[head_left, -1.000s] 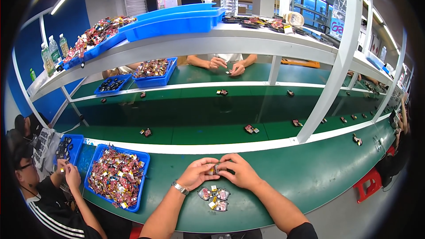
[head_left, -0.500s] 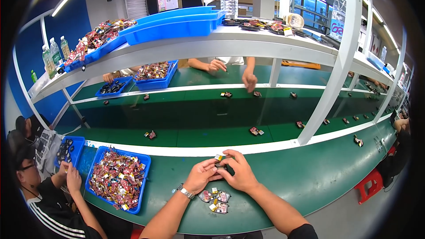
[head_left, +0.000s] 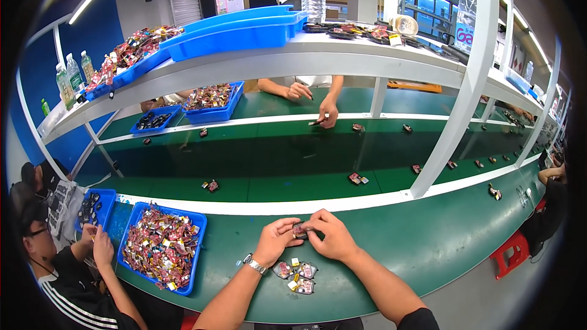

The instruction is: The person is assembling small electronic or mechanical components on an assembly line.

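Pinching a small reddish part (head_left: 299, 231) over the green tabletop (head_left: 422, 250), nearer its far edge than its near edge.

Gripping it between thumb and fingertips of both the left hand (head_left: 274, 242) and the right hand (head_left: 333, 236). Working just beyond a cluster of similar parts (head_left: 307, 269), lying toward the near edge. Facing a white rail (head_left: 275, 206) along the far edge and, beyond it, a green strip (head_left: 287, 190) dotted with more parts (head_left: 356, 178). Having a blue tray (head_left: 202, 231) heaped with reddish parts (head_left: 162, 244) toward the left edge, then a smaller blue tray (head_left: 110, 203) and a co-worker's hands (head_left: 103, 247) farther left. Peering under a loaded white shelf (head_left: 263, 68) and past a slanting white post (head_left: 449, 110), rising at the far edge and covering some of the strip.
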`<move>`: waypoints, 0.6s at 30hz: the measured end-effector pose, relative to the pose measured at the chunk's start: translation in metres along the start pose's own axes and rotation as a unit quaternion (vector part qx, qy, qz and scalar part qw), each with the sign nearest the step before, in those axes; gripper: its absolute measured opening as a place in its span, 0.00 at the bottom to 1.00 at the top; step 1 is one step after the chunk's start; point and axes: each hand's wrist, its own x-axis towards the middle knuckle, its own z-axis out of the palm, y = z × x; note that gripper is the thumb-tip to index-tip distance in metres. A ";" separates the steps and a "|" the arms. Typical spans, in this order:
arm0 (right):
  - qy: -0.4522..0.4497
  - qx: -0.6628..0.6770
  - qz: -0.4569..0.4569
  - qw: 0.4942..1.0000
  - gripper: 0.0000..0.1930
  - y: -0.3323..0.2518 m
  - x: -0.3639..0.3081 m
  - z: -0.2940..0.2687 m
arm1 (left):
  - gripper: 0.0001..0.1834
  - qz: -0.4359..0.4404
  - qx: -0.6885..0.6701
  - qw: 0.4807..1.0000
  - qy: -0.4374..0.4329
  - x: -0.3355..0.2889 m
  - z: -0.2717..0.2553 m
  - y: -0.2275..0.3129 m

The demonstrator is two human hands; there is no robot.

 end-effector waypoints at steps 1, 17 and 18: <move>-0.009 -0.012 -0.031 0.999 0.12 0.001 -0.002 0.001 | 0.18 0.000 0.000 1.000 0.000 0.001 0.000 0.000; -0.053 -0.135 -0.058 0.988 0.10 -0.003 0.000 -0.003 | 0.17 0.012 0.004 1.000 0.004 0.001 -0.002 -0.001; -0.043 -0.127 -0.072 0.988 0.10 -0.003 0.001 -0.003 | 0.17 0.009 0.000 1.000 -0.008 0.001 -0.002 -0.002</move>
